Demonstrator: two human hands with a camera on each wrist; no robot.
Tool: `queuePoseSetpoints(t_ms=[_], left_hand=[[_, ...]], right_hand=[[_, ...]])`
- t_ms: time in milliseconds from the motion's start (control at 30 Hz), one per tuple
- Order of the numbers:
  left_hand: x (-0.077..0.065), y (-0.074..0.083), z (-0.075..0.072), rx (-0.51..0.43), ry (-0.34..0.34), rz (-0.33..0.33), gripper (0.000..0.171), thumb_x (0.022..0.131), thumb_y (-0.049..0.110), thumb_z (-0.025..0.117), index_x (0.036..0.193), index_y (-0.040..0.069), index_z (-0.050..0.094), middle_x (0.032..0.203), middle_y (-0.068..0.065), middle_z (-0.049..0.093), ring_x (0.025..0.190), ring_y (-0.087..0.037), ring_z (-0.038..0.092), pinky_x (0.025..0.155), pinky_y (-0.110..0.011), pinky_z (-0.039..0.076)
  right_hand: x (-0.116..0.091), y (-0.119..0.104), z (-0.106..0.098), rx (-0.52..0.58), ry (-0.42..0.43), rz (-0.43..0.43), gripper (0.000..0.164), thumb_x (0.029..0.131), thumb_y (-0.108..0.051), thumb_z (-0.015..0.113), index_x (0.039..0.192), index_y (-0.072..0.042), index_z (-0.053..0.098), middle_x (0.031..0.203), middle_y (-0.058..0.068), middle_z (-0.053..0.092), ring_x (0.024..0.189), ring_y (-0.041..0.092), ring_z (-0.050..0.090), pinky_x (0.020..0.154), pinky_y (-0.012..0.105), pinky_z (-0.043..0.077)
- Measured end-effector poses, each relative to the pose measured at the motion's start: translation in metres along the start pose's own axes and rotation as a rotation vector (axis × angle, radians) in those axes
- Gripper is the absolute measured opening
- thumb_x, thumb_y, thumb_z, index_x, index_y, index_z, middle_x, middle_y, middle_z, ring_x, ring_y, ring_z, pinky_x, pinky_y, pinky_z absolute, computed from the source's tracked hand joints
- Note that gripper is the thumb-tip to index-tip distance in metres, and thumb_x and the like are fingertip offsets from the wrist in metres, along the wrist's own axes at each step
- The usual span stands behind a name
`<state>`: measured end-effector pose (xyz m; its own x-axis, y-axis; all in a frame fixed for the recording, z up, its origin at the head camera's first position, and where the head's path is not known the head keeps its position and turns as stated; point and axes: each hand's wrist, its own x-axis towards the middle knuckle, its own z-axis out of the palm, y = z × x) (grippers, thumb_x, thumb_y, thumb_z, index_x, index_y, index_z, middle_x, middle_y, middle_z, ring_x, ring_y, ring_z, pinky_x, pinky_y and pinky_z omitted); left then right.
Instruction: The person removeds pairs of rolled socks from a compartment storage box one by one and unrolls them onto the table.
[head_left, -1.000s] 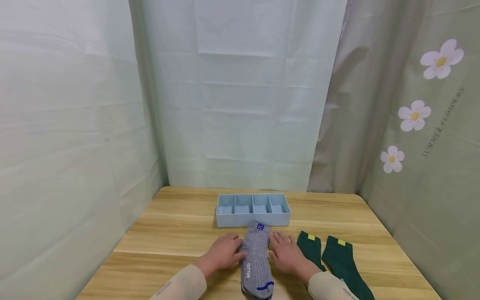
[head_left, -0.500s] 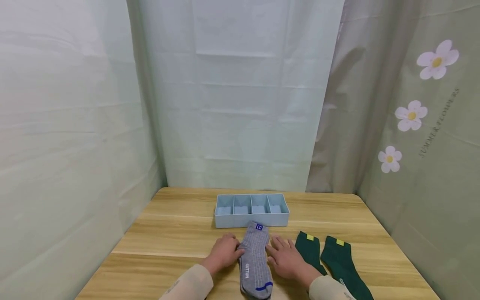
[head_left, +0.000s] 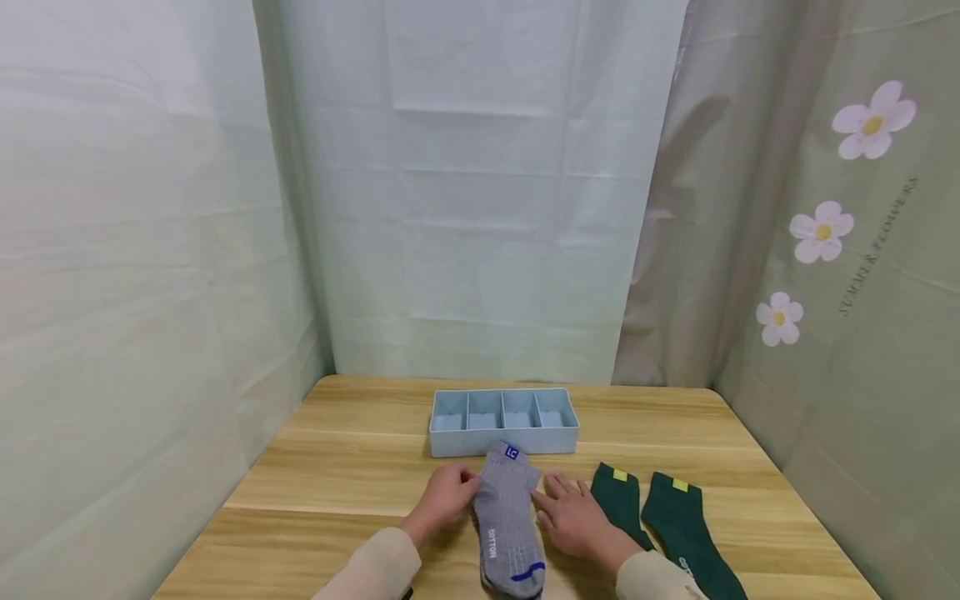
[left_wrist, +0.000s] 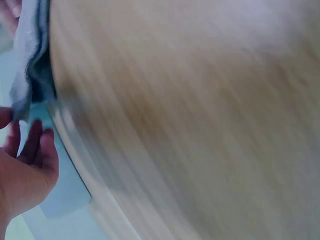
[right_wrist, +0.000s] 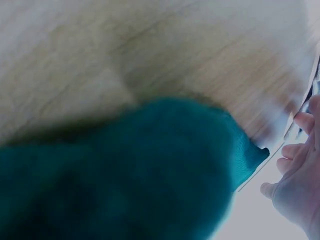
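Note:
A grey ribbed sock with blue marks and the word COTTON lies lengthwise between the hands, and a second layer shows under its toe and left edge. At its left side, near the cuff, my left hand pinches the edge; the left wrist view has this grey sock raised at the edge between thumb and fingers of the left hand. Along the opposite edge, the right hand rests with fingers extended, its fingertips touching or very near the sock. The right wrist view catches that right hand at its margin.
Behind the grey sock stands a light blue box with a row of several compartments. Two dark green socks with yellow tags lie right of the right hand, one partly under that forearm. Curtains surround the wooden table.
My left hand has gone from resting beside the sock to pinching its edge. The sock's cuff has shifted slightly left. The right hand stays nearly still.

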<state>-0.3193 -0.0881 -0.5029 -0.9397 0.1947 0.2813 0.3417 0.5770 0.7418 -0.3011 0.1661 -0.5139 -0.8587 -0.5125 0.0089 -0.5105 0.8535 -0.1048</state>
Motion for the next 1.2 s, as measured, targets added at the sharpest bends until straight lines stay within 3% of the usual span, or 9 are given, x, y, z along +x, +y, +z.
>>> queuePoseSetpoints(t_ms=[100, 267, 467, 600, 733, 833, 1033, 1100, 1200], left_hand=[[-0.003, 0.001, -0.007, -0.18, 0.006, -0.108, 0.008, 0.087, 0.005, 0.061, 0.081, 0.0, 0.06, 0.071, -0.002, 0.056, 0.062, -0.014, 0.052, 0.055, -0.031, 0.049], [-0.01, -0.005, -0.013, -0.441, -0.111, -0.209, 0.024, 0.083, -0.013, 0.062, 0.103, -0.01, 0.049, 0.075, -0.008, 0.058, 0.058, -0.017, 0.058, 0.056, -0.037, 0.057], [-0.015, -0.023, -0.034, -0.457, -0.122, -0.202, 0.029, 0.079, -0.02, 0.06, 0.106, -0.014, 0.05, 0.075, -0.007, 0.054, 0.057, -0.016, 0.055, 0.056, -0.034, 0.057], [-0.019, -0.041, -0.063, -0.281, -0.105, -0.17, 0.024, 0.075, -0.018, 0.059, 0.099, -0.012, 0.057, 0.073, -0.006, 0.054, 0.057, -0.016, 0.053, 0.054, -0.034, 0.055], [-0.024, -0.046, -0.078, 0.147, -0.061, -0.061, 0.02, 0.076, -0.004, 0.072, 0.095, -0.002, 0.064, 0.085, -0.008, 0.058, 0.074, -0.023, 0.058, 0.067, -0.041, 0.052], [-0.027, -0.04, -0.073, 0.384, -0.148, 0.043, 0.039, 0.082, 0.025, 0.08, 0.11, 0.001, 0.067, 0.113, -0.018, 0.06, 0.104, -0.035, 0.058, 0.09, -0.053, 0.047], [-0.038, -0.021, -0.058, 0.529, -0.591, 0.04, 0.099, 0.07, 0.07, 0.075, 0.147, 0.013, 0.048, 0.153, -0.022, 0.036, 0.142, -0.042, 0.03, 0.111, -0.064, 0.022], [-0.04, -0.018, -0.058, 0.555, -0.617, 0.022, 0.103, 0.068, 0.071, 0.076, 0.148, 0.014, 0.046, 0.153, -0.021, 0.036, 0.142, -0.042, 0.03, 0.111, -0.066, 0.021], [-0.036, -0.019, -0.067, 0.553, -0.496, 0.04, 0.098, 0.072, 0.067, 0.076, 0.145, 0.006, 0.049, 0.149, -0.026, 0.04, 0.138, -0.044, 0.036, 0.109, -0.067, 0.023]], right_hand=[[0.001, 0.0, 0.001, 0.015, 0.013, 0.0, 0.046, 0.103, -0.033, 0.048, 0.141, -0.009, 0.055, 0.152, 0.019, 0.041, 0.142, 0.037, 0.033, 0.11, 0.064, 0.025], [0.001, -0.004, 0.005, 0.067, -0.024, -0.017, 0.057, 0.103, -0.044, 0.046, 0.147, -0.008, 0.047, 0.155, 0.016, 0.038, 0.144, 0.036, 0.031, 0.111, 0.065, 0.022], [0.004, -0.011, 0.006, 0.055, -0.075, -0.007, 0.062, 0.1, -0.05, 0.047, 0.149, -0.012, 0.046, 0.156, 0.011, 0.038, 0.145, 0.032, 0.03, 0.112, 0.063, 0.021], [0.004, -0.013, 0.003, 0.061, -0.087, 0.008, 0.062, 0.1, -0.05, 0.048, 0.149, -0.012, 0.046, 0.156, 0.011, 0.037, 0.145, 0.032, 0.029, 0.113, 0.063, 0.021], [0.002, -0.015, 0.002, 0.081, -0.079, 0.006, 0.071, 0.097, -0.059, 0.047, 0.149, -0.01, 0.045, 0.157, 0.013, 0.036, 0.145, 0.033, 0.028, 0.112, 0.065, 0.021], [0.001, -0.018, 0.003, 0.108, -0.072, -0.013, 0.082, 0.093, -0.069, 0.044, 0.15, -0.009, 0.044, 0.157, 0.015, 0.034, 0.146, 0.034, 0.027, 0.111, 0.066, 0.021], [0.0, -0.021, 0.002, 0.158, -0.061, -0.045, 0.088, 0.092, -0.072, 0.041, 0.15, -0.006, 0.043, 0.157, 0.018, 0.032, 0.146, 0.037, 0.025, 0.111, 0.067, 0.019], [-0.002, -0.018, -0.004, 0.16, -0.035, -0.035, 0.084, 0.094, -0.068, 0.044, 0.15, -0.005, 0.042, 0.157, 0.019, 0.032, 0.146, 0.038, 0.025, 0.111, 0.066, 0.019], [-0.007, -0.003, -0.022, 0.164, 0.053, 0.012, 0.075, 0.098, -0.057, 0.05, 0.149, -0.003, 0.043, 0.156, 0.022, 0.032, 0.144, 0.04, 0.027, 0.111, 0.066, 0.019]])
